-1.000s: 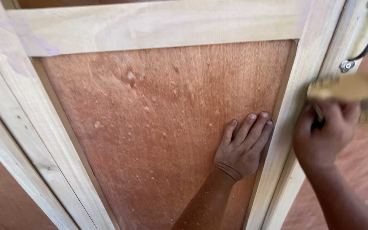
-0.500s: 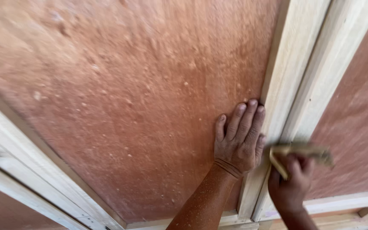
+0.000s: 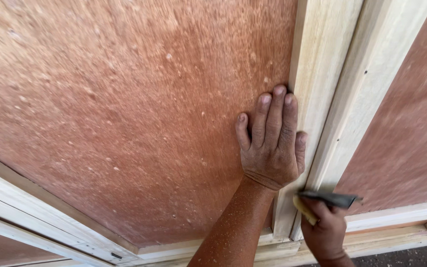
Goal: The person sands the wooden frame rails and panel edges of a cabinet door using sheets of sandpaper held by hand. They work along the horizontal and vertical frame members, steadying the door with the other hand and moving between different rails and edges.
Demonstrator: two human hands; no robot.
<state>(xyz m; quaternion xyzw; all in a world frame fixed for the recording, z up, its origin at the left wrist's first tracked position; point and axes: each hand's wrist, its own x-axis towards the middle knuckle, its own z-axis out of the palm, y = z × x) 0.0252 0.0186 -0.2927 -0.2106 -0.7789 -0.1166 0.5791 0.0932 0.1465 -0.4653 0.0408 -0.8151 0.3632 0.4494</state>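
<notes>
Sandpaper point(image 3: 328, 199): thin, flexible folded sheet, light; lies against pale stile point(image 3: 322, 89), low down.
Right hand point(image 3: 326, 232): fingers pinch sandpaper from below.
Left hand point(image 3: 272, 143): flat, unclenched, braced on reddish panel point(image 3: 124, 109).

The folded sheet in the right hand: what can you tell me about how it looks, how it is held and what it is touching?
The folded sheet looks like sandpaper: thin, dark grey on top, tan underneath at its left edge. The right hand grips it from below, fingers curled round it. It lies nearly flat, pressed to the pale wooden upright low down, near the bottom rail. The left hand rests flat just above on the reddish panel, not touching the sheet.
</notes>
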